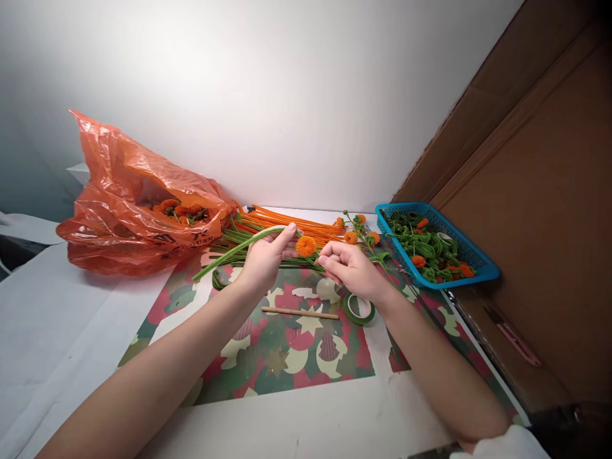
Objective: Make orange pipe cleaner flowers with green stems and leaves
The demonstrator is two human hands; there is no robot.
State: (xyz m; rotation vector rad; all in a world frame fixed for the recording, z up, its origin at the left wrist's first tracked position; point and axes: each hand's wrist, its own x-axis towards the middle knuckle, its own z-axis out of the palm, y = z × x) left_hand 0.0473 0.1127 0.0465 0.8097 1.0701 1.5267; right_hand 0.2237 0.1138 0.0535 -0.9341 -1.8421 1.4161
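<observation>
White wall [287, 95] behind, patterned table cover [344, 376] below, and between them, from where I stand, a job that looks only partway through. One orange flower [306, 247] is up between the hands, above the cover. The left hand [265, 252] has a long green stem [234, 254] pinched between thumb and fingers, its free end curving down to the left; the bloom sits right by those fingertips, though I can't make out whether it is joined to that stem. On the other side, the right hand [352, 269] has its fingers curled in close to the thumb beside the bloom; whether they pinch anything I can't tell. A leafy spray [373, 238] carrying orange blooms lies past the right hand, and I'd judge that much already put together. Plenty seems left: orange stems [296, 218] lie bundled behind, more blooms show inside the orange bag [109, 210], and the blue basket [495, 272] holds a heap of green pieces with some orange among them. Green tape [351, 313] and a thin stick [300, 313] lie near, neither in hand.
</observation>
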